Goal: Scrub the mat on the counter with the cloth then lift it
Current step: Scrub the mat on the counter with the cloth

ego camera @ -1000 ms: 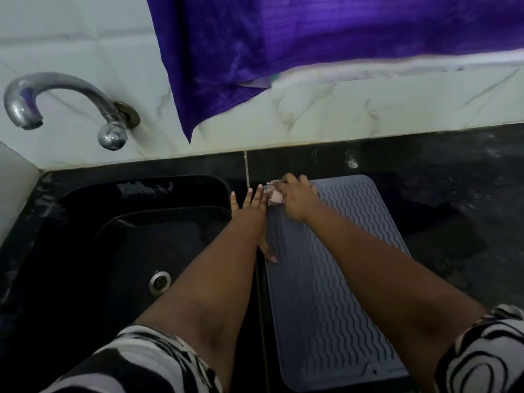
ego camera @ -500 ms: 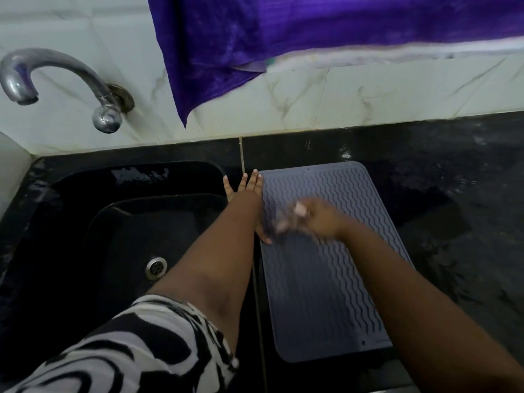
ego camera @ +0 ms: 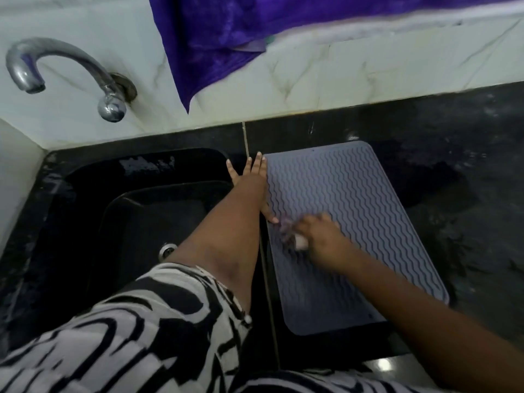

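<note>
A grey ribbed mat (ego camera: 348, 211) lies flat on the black counter (ego camera: 467, 171), just right of the sink. My left hand (ego camera: 252, 180) rests flat with fingers spread along the mat's left edge, the thumb on the mat. My right hand (ego camera: 320, 234) is blurred over the mat's left middle, fingers closed around a small pale cloth (ego camera: 295, 239) pressed against the mat's surface.
A black sink (ego camera: 127, 217) with a metal drain (ego camera: 167, 249) sits to the left. A chrome tap (ego camera: 56, 72) juts from the marble wall. A purple towel (ego camera: 255, 26) hangs over the wall behind. The counter right of the mat looks wet.
My right hand has dragged the cloth from the mat's far left corner toward me along its left side. My left hand has stayed on the left edge.
</note>
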Action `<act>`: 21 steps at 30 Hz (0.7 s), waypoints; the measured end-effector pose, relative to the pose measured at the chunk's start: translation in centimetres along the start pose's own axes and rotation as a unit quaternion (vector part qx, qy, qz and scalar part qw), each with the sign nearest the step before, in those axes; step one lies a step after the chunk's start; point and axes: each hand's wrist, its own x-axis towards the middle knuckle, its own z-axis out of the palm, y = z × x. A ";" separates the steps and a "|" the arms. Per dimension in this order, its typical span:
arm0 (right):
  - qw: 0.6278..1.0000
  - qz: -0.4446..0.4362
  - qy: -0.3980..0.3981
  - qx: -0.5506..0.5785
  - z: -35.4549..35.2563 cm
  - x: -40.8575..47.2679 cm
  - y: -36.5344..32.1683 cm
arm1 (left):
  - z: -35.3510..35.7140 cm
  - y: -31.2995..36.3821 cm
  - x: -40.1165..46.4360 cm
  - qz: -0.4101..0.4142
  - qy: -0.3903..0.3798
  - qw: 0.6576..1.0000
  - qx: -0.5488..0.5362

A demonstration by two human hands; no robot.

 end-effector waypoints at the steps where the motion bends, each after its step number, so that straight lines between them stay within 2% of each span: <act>1: 1.000 0.005 -0.014 -0.008 0.7 -2.5 -0.9 | 0.1 0.0 0.0 0.002 -0.002 1.000 0.003; 4: 0.997 0.002 -0.065 -0.041 0.7 -6.3 -2.5 | 0.1 -0.2 0.1 0.006 -0.001 1.000 -0.005; 5: 0.996 -0.010 -0.091 -0.019 -0.3 -6.4 -2.5 | 0.1 -0.2 0.0 0.008 0.006 1.000 0.002; 7: 0.983 -0.016 -0.134 0.124 -3.1 -6.0 -2.5 | 0.2 0.1 -0.9 0.027 0.030 0.999 0.034; 9: 0.984 0.006 -0.051 0.173 -5.6 -3.7 -1.7 | 0.4 0.8 -1.7 0.076 0.059 0.994 0.058; 10: 0.991 0.016 0.005 0.136 -6.3 -1.8 -1.2 | 0.6 1.0 -2.1 0.105 0.068 0.990 0.063; 12: 0.996 0.045 0.057 0.053 -6.2 1.1 -1.0 | 1.4 1.1 -2.8 0.149 0.068 0.986 0.035; 14: 0.997 0.063 0.031 -0.026 -4.3 2.2 -0.9 | 2.6 0.9 -3.6 0.156 0.056 0.986 0.004; 16: 0.997 0.058 0.022 -0.037 -1.6 1.0 -0.5 | 3.4 0.8 -4.1 0.149 0.054 0.987 0.010; 18: 0.999 0.016 0.028 -0.031 0.1 -1.8 -0.3 | 3.6 0.7 -4.2 0.143 0.053 0.988 0.012; 21: 0.999 -0.039 -0.007 -0.033 1.8 -7.3 -0.8 | 3.2 0.8 -4.1 0.134 0.040 0.990 0.017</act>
